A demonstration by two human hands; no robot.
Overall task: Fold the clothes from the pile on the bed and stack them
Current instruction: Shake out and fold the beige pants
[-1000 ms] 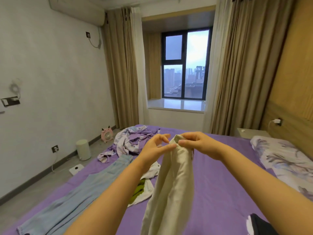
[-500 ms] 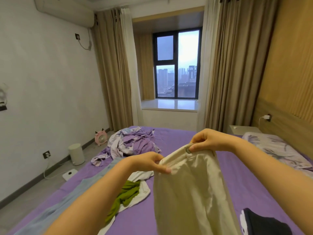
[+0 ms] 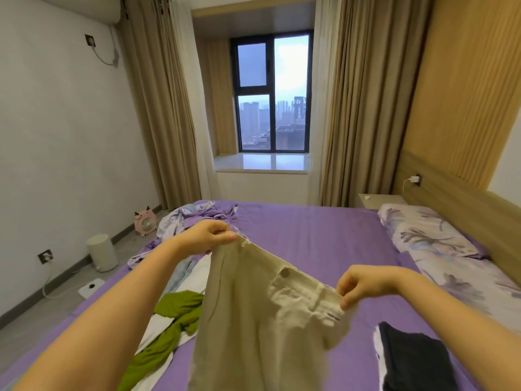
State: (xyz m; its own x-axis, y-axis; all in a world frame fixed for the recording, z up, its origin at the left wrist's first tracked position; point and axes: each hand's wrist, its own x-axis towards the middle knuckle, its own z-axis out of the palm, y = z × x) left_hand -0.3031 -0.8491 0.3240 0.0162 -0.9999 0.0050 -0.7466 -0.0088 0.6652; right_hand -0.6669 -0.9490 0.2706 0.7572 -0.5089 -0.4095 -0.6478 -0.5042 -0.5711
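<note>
Trousers (image 3: 253, 320) of beige cloth hang in the lower middle of the frame, and I hold them by the waistband so that the legs fall straight and I can see their shape before folding. My right hand (image 3: 358, 286), in the lower right part, pinches one end of the waistband between thumb and fingers. My left hand (image 3: 210, 235), a little higher and left of centre, pinches the other end. The band is stretched between them on a slant, with the button (image 3: 285, 272) near its middle.

At the bottom right a dark folded garment (image 3: 414, 359) lies flat on the purple bed (image 3: 324, 235); I judge this is the place for the stack. At the lower left a green and white garment (image 3: 174, 320) waits crumpled, with some pale blue cloth just behind it, partly hidden by my arm. Farther, left of centre, a purple and white bundle (image 3: 197, 218) lies at the bed's far edge. At the right a flowered pillow (image 3: 428, 235) rests by the headboard. The window (image 3: 272, 94) is at the upper centre.
</note>
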